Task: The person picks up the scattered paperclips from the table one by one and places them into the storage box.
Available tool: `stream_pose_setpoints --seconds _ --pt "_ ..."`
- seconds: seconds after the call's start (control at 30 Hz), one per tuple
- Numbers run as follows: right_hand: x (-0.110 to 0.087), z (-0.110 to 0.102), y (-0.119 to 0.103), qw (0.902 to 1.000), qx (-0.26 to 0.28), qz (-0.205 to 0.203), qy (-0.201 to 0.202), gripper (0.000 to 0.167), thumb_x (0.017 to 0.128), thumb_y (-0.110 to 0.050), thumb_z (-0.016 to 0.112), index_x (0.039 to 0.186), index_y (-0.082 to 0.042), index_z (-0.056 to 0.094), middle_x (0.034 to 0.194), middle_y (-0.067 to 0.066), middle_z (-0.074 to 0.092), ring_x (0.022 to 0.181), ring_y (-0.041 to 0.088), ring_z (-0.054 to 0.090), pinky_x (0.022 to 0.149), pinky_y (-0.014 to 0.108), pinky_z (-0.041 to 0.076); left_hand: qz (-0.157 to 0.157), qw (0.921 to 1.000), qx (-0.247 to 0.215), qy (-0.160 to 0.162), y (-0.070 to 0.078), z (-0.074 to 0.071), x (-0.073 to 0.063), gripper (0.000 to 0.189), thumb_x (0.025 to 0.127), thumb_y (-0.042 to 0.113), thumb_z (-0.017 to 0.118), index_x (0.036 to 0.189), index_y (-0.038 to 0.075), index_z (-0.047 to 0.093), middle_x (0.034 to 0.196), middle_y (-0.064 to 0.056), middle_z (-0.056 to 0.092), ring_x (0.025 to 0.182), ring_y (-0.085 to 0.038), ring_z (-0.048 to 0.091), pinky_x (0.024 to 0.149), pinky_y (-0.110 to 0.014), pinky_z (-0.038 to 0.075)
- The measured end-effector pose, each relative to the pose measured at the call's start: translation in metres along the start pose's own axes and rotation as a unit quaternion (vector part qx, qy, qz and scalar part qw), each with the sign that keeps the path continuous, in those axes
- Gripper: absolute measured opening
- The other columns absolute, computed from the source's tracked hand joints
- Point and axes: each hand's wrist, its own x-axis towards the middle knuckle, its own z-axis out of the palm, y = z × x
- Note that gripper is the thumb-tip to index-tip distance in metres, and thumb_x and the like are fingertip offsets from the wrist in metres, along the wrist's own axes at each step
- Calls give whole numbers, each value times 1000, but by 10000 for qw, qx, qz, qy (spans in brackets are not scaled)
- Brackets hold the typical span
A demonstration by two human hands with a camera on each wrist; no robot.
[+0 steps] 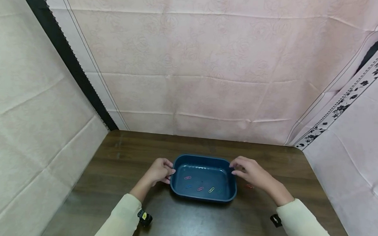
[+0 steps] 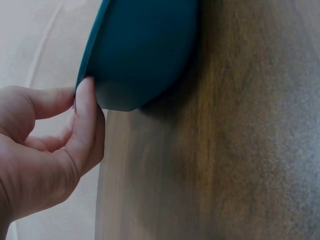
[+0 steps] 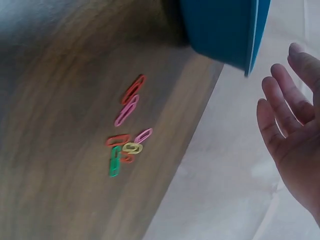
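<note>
Here left hand (image 1: 162, 171) pinching tray (image 1: 202, 171), right hand (image 1: 251, 171) relaxed; paperclips (image 3: 115, 165) on tabletop (image 1: 138, 144), cloth (image 1: 209, 63) behind

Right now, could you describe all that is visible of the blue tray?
The blue tray looks like plastic, rectangular with rounded corners, walls and a thin rim. It sits open side up on the wood-look table, paper clips scattered inside. The left hand pinches its rim; the right hand is at the opposite end, contact unclear.
</note>
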Motion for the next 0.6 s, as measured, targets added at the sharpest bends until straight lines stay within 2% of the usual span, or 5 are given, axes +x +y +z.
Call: stream_pose_setpoints --seconds 0.23,0.37,0.6 --pt "-17 -1 18 9982 -100 177 560 19 94 -7 75 112 -12 71 108 2 71 95 24 67 78 38 62 -29 10000 48 25 0 0 0 23 100 2 65 119 -8 59 93 -21 67 70 -21 61 61 -34 65" --pt "-24 -3 28 9964 -245 460 674 20 93 -8 76 111 -15 70 108 1 70 95 23 67 79 34 62 -22 10000 61 21 1 0 0 23 100 2 65 120 -8 59 94 -22 67 70 -22 61 61 -35 65" --pt "-34 -8 44 9913 -565 867 809 19 91 -6 77 109 -11 71 104 5 70 90 16 66 74 30 59 -10 10000 76 14 1 0 0 24 100 2 64 121 -9 58 96 -24 66 70 -22 61 62 -35 65"
